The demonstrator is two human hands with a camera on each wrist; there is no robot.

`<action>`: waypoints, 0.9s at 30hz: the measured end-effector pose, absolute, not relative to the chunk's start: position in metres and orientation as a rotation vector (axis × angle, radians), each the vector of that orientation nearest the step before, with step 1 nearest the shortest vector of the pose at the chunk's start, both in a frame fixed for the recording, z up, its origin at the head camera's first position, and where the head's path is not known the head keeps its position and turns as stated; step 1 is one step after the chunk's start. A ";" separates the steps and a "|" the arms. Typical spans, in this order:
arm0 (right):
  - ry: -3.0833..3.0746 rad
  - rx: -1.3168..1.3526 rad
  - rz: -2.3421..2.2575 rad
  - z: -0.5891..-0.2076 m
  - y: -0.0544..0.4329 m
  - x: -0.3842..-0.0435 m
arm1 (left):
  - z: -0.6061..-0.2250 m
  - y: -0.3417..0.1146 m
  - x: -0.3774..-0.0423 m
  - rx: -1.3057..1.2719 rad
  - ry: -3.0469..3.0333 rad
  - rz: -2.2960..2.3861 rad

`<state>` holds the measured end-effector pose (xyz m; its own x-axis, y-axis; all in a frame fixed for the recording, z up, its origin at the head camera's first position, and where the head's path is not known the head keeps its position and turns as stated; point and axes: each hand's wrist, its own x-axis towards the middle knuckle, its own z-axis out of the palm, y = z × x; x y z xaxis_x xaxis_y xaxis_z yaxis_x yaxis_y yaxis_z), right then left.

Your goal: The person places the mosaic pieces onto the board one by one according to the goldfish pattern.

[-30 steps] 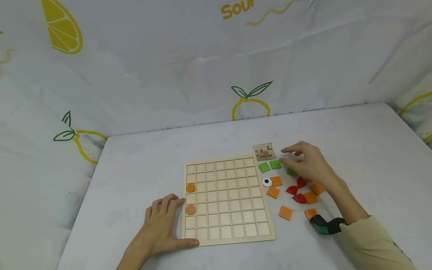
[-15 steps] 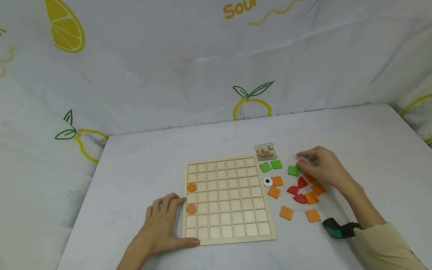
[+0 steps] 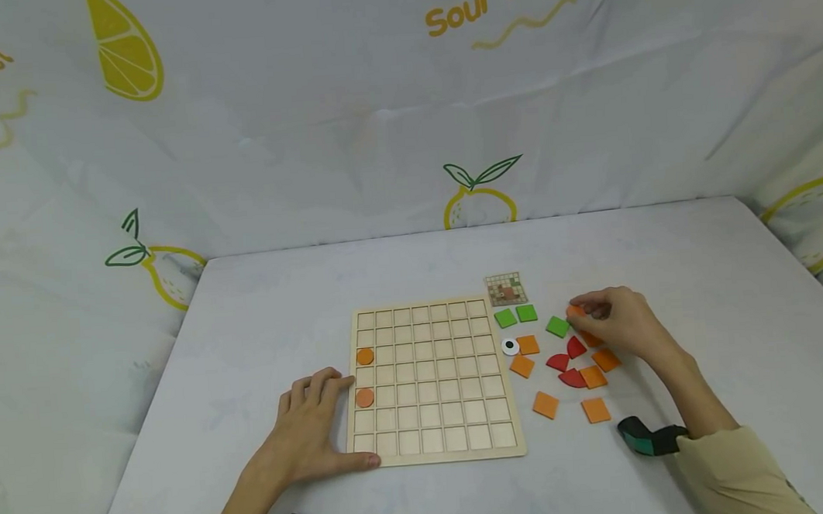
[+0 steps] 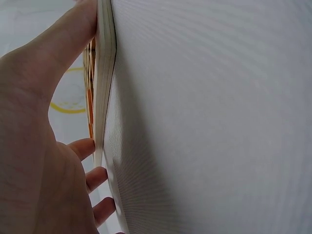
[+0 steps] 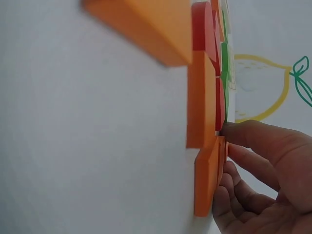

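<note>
Head cam: R hand (image 3: 619, 317), fingers pinching orange pc. (image 3: 576, 310), prob. round; L hand (image 3: 307, 424) spread wide, touching board (image 3: 425, 371).

Head view looks down — wrist views, close, skim the table (image 3: 720, 287).

Left hand (image 3: 308, 425), at seven o'clock in the head view: left thumb (image 3: 355, 462) extended toward three o'clock, spread from the fingers. Right hand (image 3: 617, 318), between three and four o'clock: right thumb (image 3: 586, 325) and right index finger (image 3: 588, 297) pinching, right forearm (image 3: 700, 401) toward five o'clock.
</note>
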<state>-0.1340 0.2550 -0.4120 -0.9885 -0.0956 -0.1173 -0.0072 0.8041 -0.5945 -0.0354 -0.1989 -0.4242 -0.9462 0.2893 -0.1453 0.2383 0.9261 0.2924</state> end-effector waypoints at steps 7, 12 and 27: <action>2.867 -0.046 -0.956 -0.410 0.252 -0.130 | -0.424 -0.199 -0.035 0.405 2.894 0.408; 2.882 -0.097 -1.021 -0.399 0.239 -0.123 | -0.423 -0.199 -0.035 0.400 2.890 0.410; 2.851 -0.593 -1.165 -0.377 0.171 -0.099 | -0.422 -0.199 -0.035 0.392 2.884 0.412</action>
